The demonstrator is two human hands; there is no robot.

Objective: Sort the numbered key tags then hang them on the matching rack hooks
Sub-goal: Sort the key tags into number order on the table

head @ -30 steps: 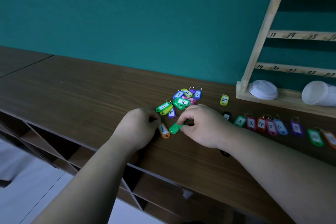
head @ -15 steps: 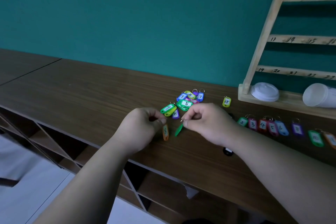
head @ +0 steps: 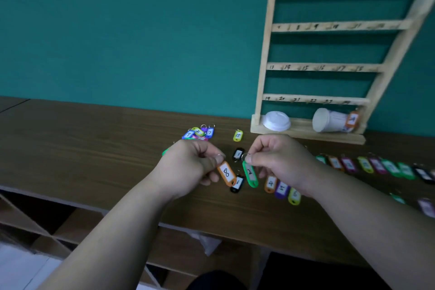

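Note:
My left hand (head: 190, 167) pinches the ring of an orange tag marked 8 (head: 226, 173), which hangs above the table. My right hand (head: 280, 160) pinches the ring of a green tag (head: 250, 174) that dangles beside it. A pile of unsorted tags (head: 199, 133) lies behind my left hand. A yellow tag marked 15 (head: 238, 135) lies alone. Under my right hand sit tags marked 4 (head: 270, 183), 5 (head: 282, 189) and 6 (head: 294, 195). The wooden rack (head: 268, 54) with numbered rails leans on the teal wall.
A row of sorted tags (head: 376, 166) runs along the table (head: 94, 143) to the right. Two black tags (head: 237, 183) lie between my hands. A white lid (head: 275, 120) and a tipped white cup (head: 329, 120) rest on the rack's base. Open shelving sits below the table edge.
Both hands have lifted their tags off the table by the rings. The view has swung up and right, bringing the whole rack and more sorted tags into sight.

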